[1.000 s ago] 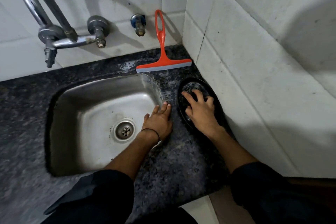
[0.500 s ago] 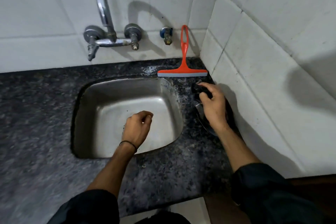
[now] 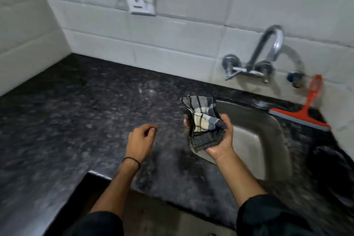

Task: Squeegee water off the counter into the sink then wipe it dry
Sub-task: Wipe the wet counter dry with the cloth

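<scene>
Right hand point(image 3: 220, 138) is palm-up over the near-left corner of the sink point(image 3: 268, 136), fingers curled around a bunched checked cloth point(image 3: 203, 120), dark grey and cream plaid, with one end sticking up above the hand. Left hand point(image 3: 140, 140) hangs over the dark speckled worktop point(image 3: 67, 120), holding nothing, fingers loosely curled in. There's a thin black band on that wrist.

The orange squeegee point(image 3: 304, 113) leans against the tiled back wall at the far right behind the sink, blade down on the worktop rim, handle up. The chrome tap point(image 3: 264, 57) comes out of the wall just left of it, with a small separate valve between the two.

Whole shot is pretty motion-smeared, so I can't tell if the worktop is wet or dry. There's a dark shape on the worktop at the right edge, too blurred and cropped to identify. The right arm covers part of the sink bowl. White socket plate point(image 3: 141, 3) up on the wall tiles.
</scene>
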